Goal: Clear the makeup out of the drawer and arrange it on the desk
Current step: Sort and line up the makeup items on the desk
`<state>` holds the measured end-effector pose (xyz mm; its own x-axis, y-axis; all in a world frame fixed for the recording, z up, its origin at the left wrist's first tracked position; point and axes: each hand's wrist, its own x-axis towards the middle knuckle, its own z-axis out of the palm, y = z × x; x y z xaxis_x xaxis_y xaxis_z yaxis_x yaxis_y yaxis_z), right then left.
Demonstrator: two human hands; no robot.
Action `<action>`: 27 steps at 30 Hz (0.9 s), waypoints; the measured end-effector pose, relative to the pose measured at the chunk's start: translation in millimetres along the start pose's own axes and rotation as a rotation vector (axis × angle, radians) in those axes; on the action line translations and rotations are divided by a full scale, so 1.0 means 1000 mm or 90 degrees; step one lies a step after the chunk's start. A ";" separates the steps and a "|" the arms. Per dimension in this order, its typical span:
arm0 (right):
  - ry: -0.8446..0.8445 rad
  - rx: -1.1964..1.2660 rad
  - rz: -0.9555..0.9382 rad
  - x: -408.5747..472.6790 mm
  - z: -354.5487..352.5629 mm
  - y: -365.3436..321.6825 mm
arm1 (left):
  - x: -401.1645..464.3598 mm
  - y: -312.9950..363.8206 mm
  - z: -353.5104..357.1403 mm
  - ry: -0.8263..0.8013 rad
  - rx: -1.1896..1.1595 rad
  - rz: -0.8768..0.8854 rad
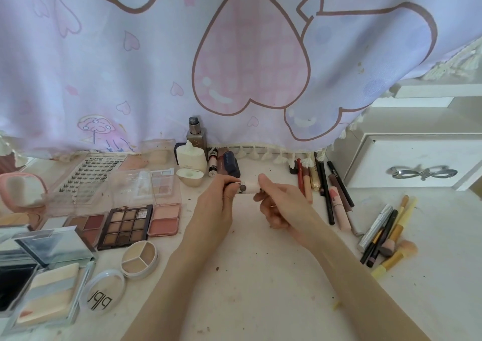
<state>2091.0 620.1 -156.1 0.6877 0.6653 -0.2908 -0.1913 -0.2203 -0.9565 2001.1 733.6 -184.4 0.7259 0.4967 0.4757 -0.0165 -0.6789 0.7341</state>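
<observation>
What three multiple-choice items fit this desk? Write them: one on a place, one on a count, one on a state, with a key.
1. The yellow-handled brushes lie:
A. at the far right
B. at the far left
C. behind the bottles
2. Pans in the dark palette:
A. four
B. twelve
C. nine
3. The pale tube is:
A. lying loose
B. held at both ends
C. standing alone

Key: A, they lie beyond the right hand; C, three rows of three; B, the left hand and right hand grip it.

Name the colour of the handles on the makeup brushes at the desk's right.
Yellow handles, clearest in the head view.
</observation>
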 end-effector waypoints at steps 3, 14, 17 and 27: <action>-0.031 -0.005 0.031 -0.002 0.009 0.001 | 0.000 -0.002 0.002 -0.016 0.052 -0.037; -0.029 -0.138 -0.106 -0.003 0.025 0.008 | 0.004 -0.003 -0.012 0.071 0.208 -0.042; 0.003 -0.245 -0.193 -0.006 0.023 0.010 | 0.004 -0.003 -0.007 0.053 0.102 -0.165; 0.044 -0.120 -0.138 -0.007 0.027 0.007 | 0.000 -0.002 -0.008 0.082 0.091 -0.098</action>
<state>2065.9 633.4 -161.1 0.7462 0.6618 -0.0720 0.0935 -0.2113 -0.9729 1996.2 739.4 -182.2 0.6188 0.6588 0.4279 0.1919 -0.6550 0.7309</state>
